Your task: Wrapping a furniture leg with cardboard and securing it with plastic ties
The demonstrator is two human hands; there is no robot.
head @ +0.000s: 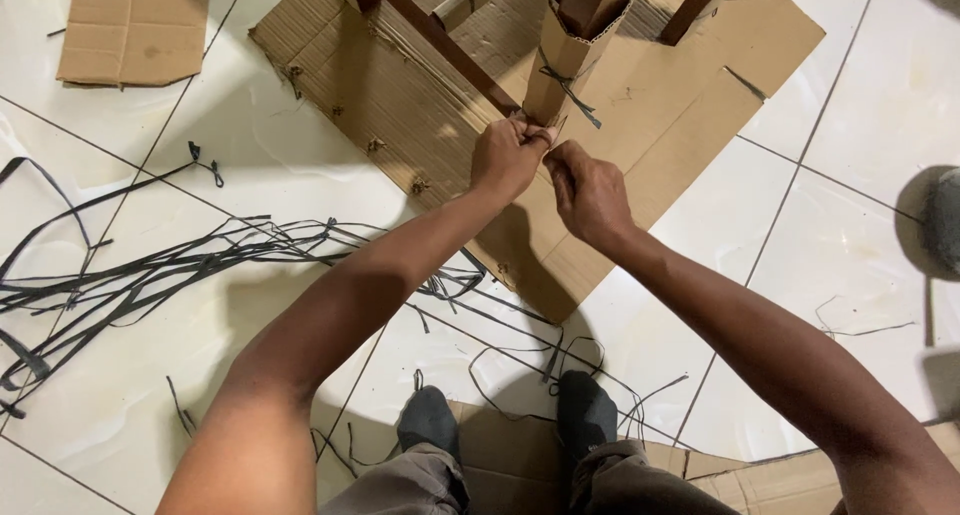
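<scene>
Near the upper centre, the left hand (507,158) pinches the lower end of a cardboard sleeve (562,67) around a wooden leg; the right hand (590,193), fingers curled, sits just lower right.

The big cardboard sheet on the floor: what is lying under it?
Under the cardboard sheet only white floor tiles show around its edges. Whatever lies beneath its middle is covered. Both hands work above it.
</scene>
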